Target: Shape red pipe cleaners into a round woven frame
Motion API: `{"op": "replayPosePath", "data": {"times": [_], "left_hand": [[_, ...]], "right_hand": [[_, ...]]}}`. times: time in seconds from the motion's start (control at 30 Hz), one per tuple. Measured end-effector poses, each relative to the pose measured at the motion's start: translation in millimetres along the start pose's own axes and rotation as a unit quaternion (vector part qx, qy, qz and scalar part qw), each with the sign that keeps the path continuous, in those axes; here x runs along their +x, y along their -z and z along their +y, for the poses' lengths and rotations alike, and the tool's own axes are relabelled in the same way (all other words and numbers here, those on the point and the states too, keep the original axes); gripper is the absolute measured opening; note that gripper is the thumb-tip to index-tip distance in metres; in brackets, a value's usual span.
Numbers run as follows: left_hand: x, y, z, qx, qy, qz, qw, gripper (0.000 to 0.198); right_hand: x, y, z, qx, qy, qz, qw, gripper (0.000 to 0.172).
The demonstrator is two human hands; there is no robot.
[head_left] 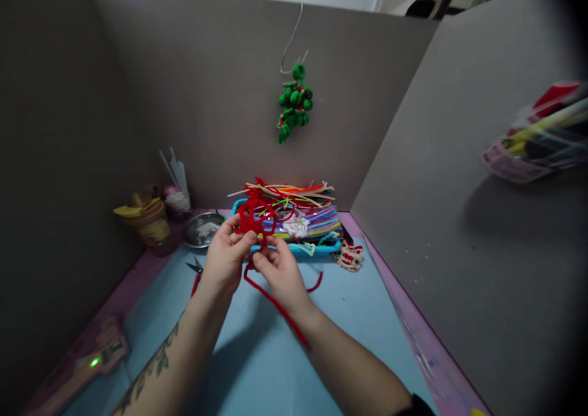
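Note:
A red pipe-cleaner flower [250,220] with looped petals is raised above the table between my two hands. My left hand [226,250] pinches its left side and centre, thumb in front. Just below and to the right, my right hand [281,274] closes its thumb and fingers on the red twisted stem under the loops. One long red pipe-cleaner tail [275,306] hangs down across my right wrist. Another red end [316,282] sticks out past the right hand. The fingertips partly cover the place where the strands meet.
Behind my hands stands a blue tray [316,248] heaped with coloured pipe cleaners. Red-handled cutters [196,275] and a metal bowl [200,230] lie to the left, near a clay-coloured pot [149,223]. A beaded-looking face ornament [349,257] sits right. Grey panels enclose the table; a green ornament [294,103] hangs behind.

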State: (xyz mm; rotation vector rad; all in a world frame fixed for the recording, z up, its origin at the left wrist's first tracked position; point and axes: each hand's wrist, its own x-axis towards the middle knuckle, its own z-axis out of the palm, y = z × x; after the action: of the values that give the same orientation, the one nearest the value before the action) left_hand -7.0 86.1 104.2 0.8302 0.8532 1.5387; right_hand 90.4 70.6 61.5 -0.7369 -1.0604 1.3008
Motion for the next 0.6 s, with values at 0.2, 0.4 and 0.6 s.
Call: {"op": "replayPosePath", "data": {"times": [0.2, 0.4, 0.6], "left_hand": [[0.0, -0.2, -8.7, -0.003, 0.0, -0.008, 1.0, 0.066], [2.2, 3.6, -14.9, 0.029, -0.047, 0.034, 0.998, 0.069], [4.3, 4.3, -15.8, 0.032, -0.063, 0.047, 0.996, 0.061]], "right_hand": [[0.1, 1.0, 2.3, -0.019, 0.045, 0.097, 0.994, 0.031], [-7.3, 2.5, 4.3, -0.1, 0.045, 0.092, 0.99, 0.035], [-9.0, 5.9, 4.7, -0.176, 0.079, 0.067, 0.979, 0.04]]}}
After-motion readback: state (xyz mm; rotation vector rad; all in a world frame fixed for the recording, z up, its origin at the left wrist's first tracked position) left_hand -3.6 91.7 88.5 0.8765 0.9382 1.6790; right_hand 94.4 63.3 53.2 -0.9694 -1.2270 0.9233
